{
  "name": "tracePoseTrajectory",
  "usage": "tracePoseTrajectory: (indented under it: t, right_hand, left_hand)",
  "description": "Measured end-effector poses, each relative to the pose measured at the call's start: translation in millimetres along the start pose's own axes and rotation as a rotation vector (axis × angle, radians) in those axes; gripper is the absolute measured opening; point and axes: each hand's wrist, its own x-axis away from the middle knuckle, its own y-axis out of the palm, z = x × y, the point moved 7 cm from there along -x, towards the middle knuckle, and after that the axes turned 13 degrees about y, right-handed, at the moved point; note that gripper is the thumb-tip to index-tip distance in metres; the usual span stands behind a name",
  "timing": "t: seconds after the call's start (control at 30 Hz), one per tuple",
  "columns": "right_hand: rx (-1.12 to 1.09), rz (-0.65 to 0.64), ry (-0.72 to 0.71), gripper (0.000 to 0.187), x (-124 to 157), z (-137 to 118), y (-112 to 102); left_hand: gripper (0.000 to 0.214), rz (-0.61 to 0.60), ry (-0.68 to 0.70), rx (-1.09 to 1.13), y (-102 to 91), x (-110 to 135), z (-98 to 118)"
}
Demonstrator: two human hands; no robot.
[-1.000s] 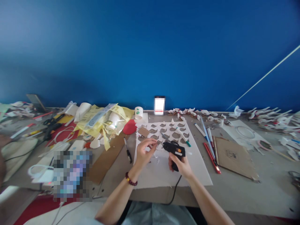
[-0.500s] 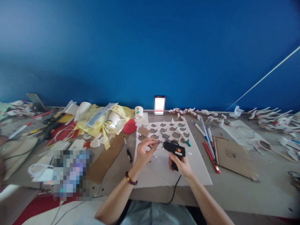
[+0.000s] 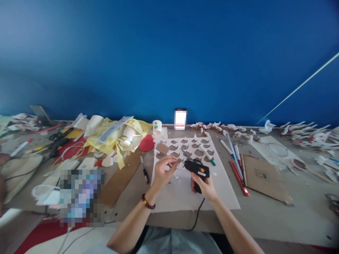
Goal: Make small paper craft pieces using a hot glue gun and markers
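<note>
Clutter rings the white cut-out sheet (image 3: pixel 225 192) — a green-tipped marker (image 3: pixel 207 154) on it, a black pen (image 3: pixel 144 170) left, brown cardboard (image 3: pixel 265 176) right. Over the sheet, the right hand (image 3: pixel 205 185) is clenched around a black glue gun (image 3: pixel 197 168), its nozzle at a tiny piece (image 3: pixel 179 160) pinched by the left hand (image 3: pixel 162 171) — too small to identify. A yellow bag (image 3: pixel 116 135) holds white rolls.

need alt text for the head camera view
Right hand grips a black glue gun, nozzle at a small piece pinched in the left hand, over a white sheet with cut-out holes. Pens, cardboard and scraps litter the table; blue wall behind.
</note>
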Motion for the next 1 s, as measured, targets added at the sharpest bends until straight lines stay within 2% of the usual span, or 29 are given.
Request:
tracePoseTrajectory:
  t: [1.0]
  right_hand:
    - [-0.010, 0.001, 0.013, 0.049, 0.5, 0.1, 1.1]
  left_hand:
    - [0.008, -0.001, -0.001, -0.012, -0.4, 0.4, -1.2]
